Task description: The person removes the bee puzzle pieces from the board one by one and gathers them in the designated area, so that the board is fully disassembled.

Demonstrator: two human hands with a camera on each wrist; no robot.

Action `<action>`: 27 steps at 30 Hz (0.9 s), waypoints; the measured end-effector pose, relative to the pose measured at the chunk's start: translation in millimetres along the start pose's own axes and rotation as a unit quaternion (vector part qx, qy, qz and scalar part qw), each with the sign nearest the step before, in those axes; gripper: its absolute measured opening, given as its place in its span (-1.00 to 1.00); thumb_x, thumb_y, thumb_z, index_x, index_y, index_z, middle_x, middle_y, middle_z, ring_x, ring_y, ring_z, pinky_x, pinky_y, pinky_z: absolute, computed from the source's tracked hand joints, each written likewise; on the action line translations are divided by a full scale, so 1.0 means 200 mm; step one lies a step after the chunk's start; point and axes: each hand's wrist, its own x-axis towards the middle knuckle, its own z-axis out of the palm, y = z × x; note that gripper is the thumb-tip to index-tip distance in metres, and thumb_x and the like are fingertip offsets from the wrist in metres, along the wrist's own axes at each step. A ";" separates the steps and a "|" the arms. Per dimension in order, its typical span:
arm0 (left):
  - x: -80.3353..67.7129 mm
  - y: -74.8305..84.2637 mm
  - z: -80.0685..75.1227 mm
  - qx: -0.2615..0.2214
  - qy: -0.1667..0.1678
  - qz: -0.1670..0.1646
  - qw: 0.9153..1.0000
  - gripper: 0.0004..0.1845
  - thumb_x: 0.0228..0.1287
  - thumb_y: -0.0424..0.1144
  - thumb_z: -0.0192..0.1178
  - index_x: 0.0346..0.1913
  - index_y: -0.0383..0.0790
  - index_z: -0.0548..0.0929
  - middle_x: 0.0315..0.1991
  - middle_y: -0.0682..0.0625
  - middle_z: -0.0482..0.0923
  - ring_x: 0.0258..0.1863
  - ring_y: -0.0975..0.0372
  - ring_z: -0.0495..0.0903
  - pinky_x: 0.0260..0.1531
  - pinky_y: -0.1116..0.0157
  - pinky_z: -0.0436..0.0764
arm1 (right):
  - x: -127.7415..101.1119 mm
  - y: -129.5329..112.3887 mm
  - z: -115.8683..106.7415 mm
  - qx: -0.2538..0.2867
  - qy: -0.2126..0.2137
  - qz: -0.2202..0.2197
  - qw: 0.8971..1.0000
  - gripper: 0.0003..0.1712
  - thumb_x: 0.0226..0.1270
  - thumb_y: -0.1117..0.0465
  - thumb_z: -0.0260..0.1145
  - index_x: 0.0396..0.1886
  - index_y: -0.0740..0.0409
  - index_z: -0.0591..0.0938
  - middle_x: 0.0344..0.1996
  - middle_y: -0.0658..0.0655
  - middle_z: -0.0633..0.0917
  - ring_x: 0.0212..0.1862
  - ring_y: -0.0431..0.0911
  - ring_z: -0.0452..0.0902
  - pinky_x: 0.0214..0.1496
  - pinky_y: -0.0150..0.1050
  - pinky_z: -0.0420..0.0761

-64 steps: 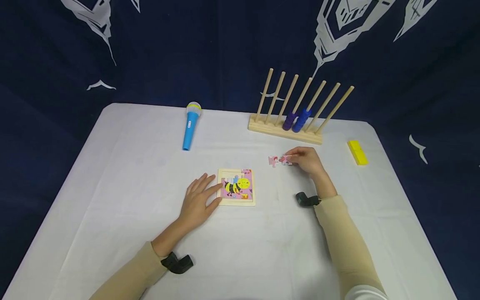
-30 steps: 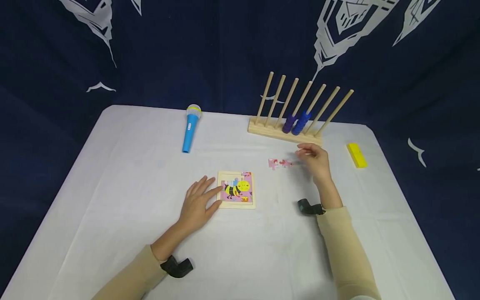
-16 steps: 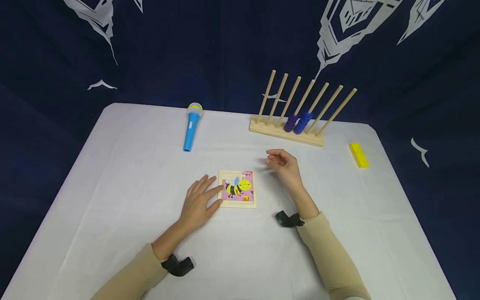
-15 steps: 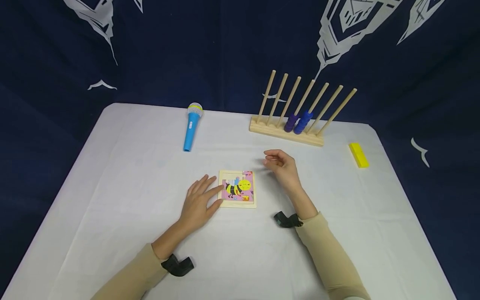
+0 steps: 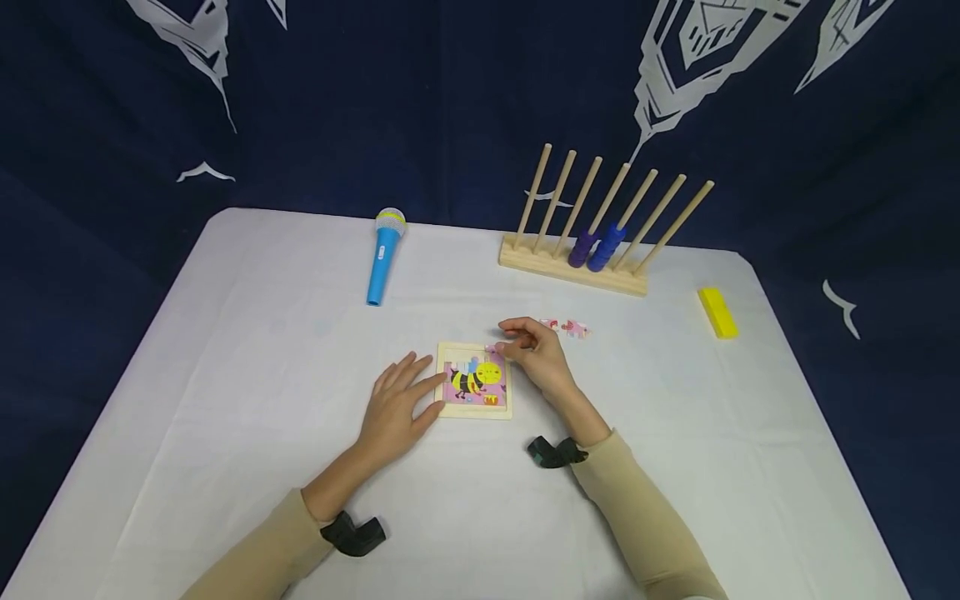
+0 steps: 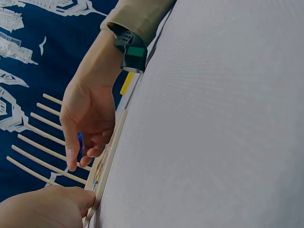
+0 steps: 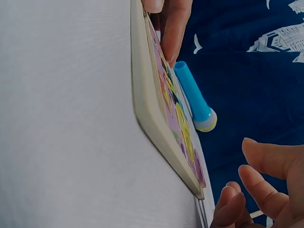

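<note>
A white cloth covers the table point(image 5: 225, 433) from the near edge to the rounded far corners, lying smooth with faint creases. Near the middle, the left hand point(image 5: 395, 406) lies flat on the cloth, fingers straight and slightly spread, their tips touching the left edge of the puzzle board point(image 5: 474, 381), a small wooden tray with a bee picture. The right hand point(image 5: 534, 353) hangs over the board's upper right corner with its fingers curled toward the thumb; a pink bit shows at the fingertips, but whether they pinch a piece cannot be told. Just beyond that hand, two loose pink puzzle pieces point(image 5: 576, 328) lie on the cloth. Farther back on the left lies a blue toy microphone point(image 5: 382, 259), well apart from the board. At the far right stands a wooden peg rack point(image 5: 573, 265) with slanted pegs, two carrying blue and purple rings point(image 5: 597, 244). A yellow block point(image 5: 717, 311) lies near the right edge. Behind the table hangs a dark blue curtain point(image 5: 375, 100) with white printed shapes.
</note>
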 end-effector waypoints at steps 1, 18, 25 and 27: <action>0.00 0.00 0.00 0.000 0.001 0.000 1.000 -0.59 0.10 -0.12 0.18 0.06 -0.09 0.54 0.22 -0.10 0.31 0.31 0.03 0.08 0.23 -0.02 0.01 | 0.00 0.00 0.00 0.000 -0.001 -0.002 1.000 -0.60 0.03 0.37 0.30 -0.08 0.37 0.51 -0.14 0.36 0.51 -0.41 -0.06 0.32 -0.51 -0.44 0.32; 0.00 0.01 0.00 -0.001 0.003 0.000 1.000 -0.60 0.10 -0.13 0.19 0.05 -0.09 0.55 0.21 -0.13 0.32 0.30 0.00 0.09 0.21 -0.09 -0.03 | 0.03 0.14 0.00 -0.031 0.005 -0.006 0.999 -0.64 -0.02 0.32 0.35 -0.14 0.14 0.58 -0.20 0.13 0.57 -0.42 -0.10 0.37 -0.48 -0.41 0.36; 0.00 0.00 0.00 0.000 0.004 0.004 1.000 -0.60 0.10 -0.14 0.19 0.05 -0.10 0.54 0.20 -0.14 0.32 0.30 0.00 0.09 0.21 -0.08 -0.03 | 0.03 0.15 0.01 -0.063 -0.003 -0.009 0.998 -0.63 -0.05 0.30 0.39 -0.15 0.12 0.59 -0.21 0.10 0.57 -0.41 -0.10 0.39 -0.38 -0.38 0.39; 0.00 0.00 0.01 -0.002 0.005 0.004 1.000 -0.60 0.10 -0.14 0.19 0.05 -0.10 0.55 0.20 -0.14 0.33 0.29 0.00 0.09 0.20 -0.09 -0.03 | 0.04 0.15 0.01 -0.079 -0.007 -0.011 0.997 -0.62 -0.06 0.29 0.40 -0.16 0.10 0.59 -0.21 0.08 0.56 -0.39 -0.10 0.40 -0.34 -0.38 0.40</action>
